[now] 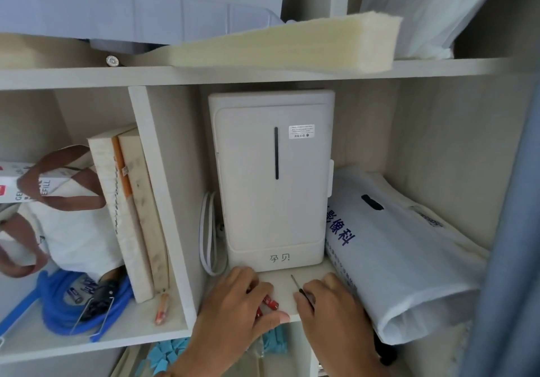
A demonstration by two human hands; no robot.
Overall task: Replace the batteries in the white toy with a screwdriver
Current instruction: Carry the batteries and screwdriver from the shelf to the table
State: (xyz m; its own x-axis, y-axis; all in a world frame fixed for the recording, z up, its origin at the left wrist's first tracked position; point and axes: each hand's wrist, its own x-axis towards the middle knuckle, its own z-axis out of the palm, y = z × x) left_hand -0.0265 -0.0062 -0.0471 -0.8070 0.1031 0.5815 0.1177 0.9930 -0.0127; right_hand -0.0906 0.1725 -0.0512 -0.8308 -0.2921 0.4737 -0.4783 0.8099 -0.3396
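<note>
Curled round a few red batteries [270, 303], the left hand [239, 303] lay on the near edge of a pale shelf board [280, 284], its thumb stretched along the board's front lip. Just to the right, the right hand [330, 300] pinched the dark handle of a small screwdriver [295, 283], whose thin shaft pointed up and away to the far left over the bare board. The two hands were close but apart.

Behind them, at the far side of the same compartment, a white boxy appliance [271, 178] stood upright, with a dark vertical slit and a small label on its front. Whether it was the toy could not be told. A looped white cable [206, 230] hung in the gap on its left. A white plastic bag [403, 259] printed with blue characters leaned against its right side and spilled over the near edge.

A vertical divider [157, 186] closed the compartment on the left. Beyond it stood two books [128, 216], a white tote bag [73, 230] with brown handles, a coil of blue hose [52, 318] and an orange pen [161, 308]. On the shelf above lay a yellowish foam slab [277, 46]. Blue fabric [514, 230] hung at the far right.
</note>
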